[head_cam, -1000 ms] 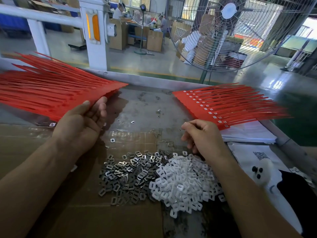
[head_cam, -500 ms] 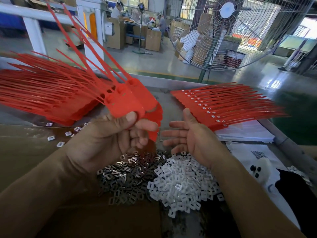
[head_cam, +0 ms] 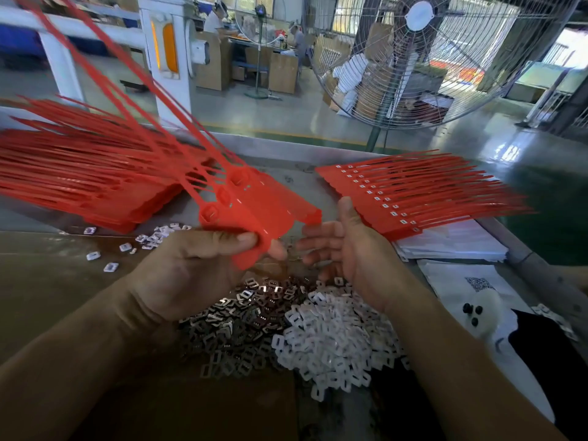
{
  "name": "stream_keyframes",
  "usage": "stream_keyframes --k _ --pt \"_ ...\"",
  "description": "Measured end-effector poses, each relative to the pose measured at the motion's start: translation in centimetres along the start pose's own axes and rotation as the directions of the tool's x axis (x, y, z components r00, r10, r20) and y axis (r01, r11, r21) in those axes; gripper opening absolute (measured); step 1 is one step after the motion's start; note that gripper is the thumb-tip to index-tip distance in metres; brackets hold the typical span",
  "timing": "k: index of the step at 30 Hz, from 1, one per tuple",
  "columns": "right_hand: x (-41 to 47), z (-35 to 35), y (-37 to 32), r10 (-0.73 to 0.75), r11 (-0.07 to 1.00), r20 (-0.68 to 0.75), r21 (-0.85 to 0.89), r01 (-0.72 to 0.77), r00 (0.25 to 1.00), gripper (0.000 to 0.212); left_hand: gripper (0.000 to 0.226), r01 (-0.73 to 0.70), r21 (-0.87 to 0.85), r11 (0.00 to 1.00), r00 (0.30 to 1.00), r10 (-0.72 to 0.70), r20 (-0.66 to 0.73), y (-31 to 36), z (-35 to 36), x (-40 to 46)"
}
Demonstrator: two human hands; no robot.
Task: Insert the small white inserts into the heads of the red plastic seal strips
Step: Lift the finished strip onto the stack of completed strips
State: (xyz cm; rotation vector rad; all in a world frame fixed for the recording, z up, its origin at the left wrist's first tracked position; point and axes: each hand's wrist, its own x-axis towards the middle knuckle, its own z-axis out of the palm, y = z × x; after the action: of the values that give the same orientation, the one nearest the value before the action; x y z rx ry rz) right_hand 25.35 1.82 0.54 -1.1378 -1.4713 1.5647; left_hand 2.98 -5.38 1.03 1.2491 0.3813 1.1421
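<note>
Red seal strips [head_cam: 254, 205]: three flat glossy tags with long thin tails, pinched in left hand [head_cam: 191, 268] above heaped white inserts [head_cam: 334, 338]. Right hand [head_cam: 346, 246] spread, holding nothing. Metal clips [head_cam: 241, 326] alongside.

**Both hands raised in front of me**

My left forearm comes in from the lower left, wrist slightly bent. My left hand [head_cam: 191, 268] pinches a few red seal strips [head_cam: 254, 211] by their flat heads, thumb lying flat on top, fingers curled beneath. My right forearm enters from the lower right. My right hand [head_cam: 346, 246] is held palm toward the left, fingers straight and spread, their tips just beside the strips' heads; I cannot tell if they touch.
</note>
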Motion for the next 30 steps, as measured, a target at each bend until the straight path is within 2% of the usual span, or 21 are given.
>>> stream_keyframes --k 2,4,7,9,11,13,15,16,18,20,22,24,27,30 --pt "0.2 0.2 -0.1 0.082 0.988 -0.014 0.135 -0.079 0.997 0.092 0.018 0.031 -0.054 0.998 0.998 -0.028 0.055 0.2 -0.4 -0.2" --pt "0.3 0.2 -0.1 0.106 0.955 -0.032 0.282 -0.093 0.994 0.082 0.019 0.051 -0.101 0.994 0.997 -0.046 0.057 0.2 -0.4 -0.2" --pt "0.2 -0.2 0.0 0.076 0.91 -0.114 0.414 -0.023 0.991 0.026 0.016 0.092 -0.106 0.99 0.996 -0.092 0.005 0.3 -0.2 -0.2" --pt "0.2 -0.6 0.1 0.056 0.889 -0.144 0.457 0.016 0.988 0.005 0.013 0.113 -0.097 0.989 0.991 -0.119 -0.054 0.4 -0.3 -0.3" --pt "0.3 -1.1 0.1 0.031 0.867 -0.179 0.494 0.063 0.983 0.014 0.016 0.096 -0.142 0.985 0.98 -0.118 -0.16 0.5 -0.7 -0.3" --pt "0.4 -1.7 0.0 0.017 0.857 -0.246 0.504 0.113 0.969 0.019 0.027 0.045 -0.116 0.992 0.965 -0.073 -0.253 0.7 -1.4 0.0" --pt "0.5 -2.3 -0.1 0.02 0.868 -0.321 0.475 0.143 0.947 0.019 0.033 0.041 0.003 0.999 0.928 -0.037 -0.37 0.6 -2.2 0.6" --pt "0.6 -2.6 0.0 0.022 0.881 -0.357 0.449 0.151 0.934 0.019 0.032 0.077 0.083 0.994 0.888 -0.031 -0.46 0.4 -2.6 0.8" --pt "0.8 -3.1 0.3 0.018 0.914 -0.417 0.375 0.154 0.909 0.019 0.025 0.208 0.23 0.951 0.79 -0.025 -0.612 -0.2 -3.6 0.7" --pt "1.1 -3.4 0.7 0.005 0.951 -0.462 0.275 0.138 0.887 0.018 0.029 0.338 0.315 0.887 0.757 -0.057 -0.651 -0.8 -4.0 0.3" --pt "1.3 -3.7 1.0 -0.016 0.975 -0.489 0.185 0.121 0.872 0.017 0.029 0.38 0.403 0.833 0.758 -0.03 -0.652 -1.1 -4.2 0.0" --pt "1.4 -3.9 1.4 -0.038 0.986 -0.496 0.12 0.112 0.868 0.017 0.014 0.341 0.488 0.804 0.776 0.052 -0.629 -1.0 -4.3 0.2" --pt "1.5 -4.1 1.8 -0.072 0.997 -0.496 -0.01 0.078 0.865 0.02 0.037 0.285 0.485 0.827 0.783 0.092 -0.615 -1.0 -4.6 0.3" --pt "1.4 -4.1 1.6 -0.104 0.995 -0.496 -0.047 0.093 0.862 0.022 0.042 0.189 0.506 0.841 0.803 0.164 -0.573 -1.0 -4.4 0.4"
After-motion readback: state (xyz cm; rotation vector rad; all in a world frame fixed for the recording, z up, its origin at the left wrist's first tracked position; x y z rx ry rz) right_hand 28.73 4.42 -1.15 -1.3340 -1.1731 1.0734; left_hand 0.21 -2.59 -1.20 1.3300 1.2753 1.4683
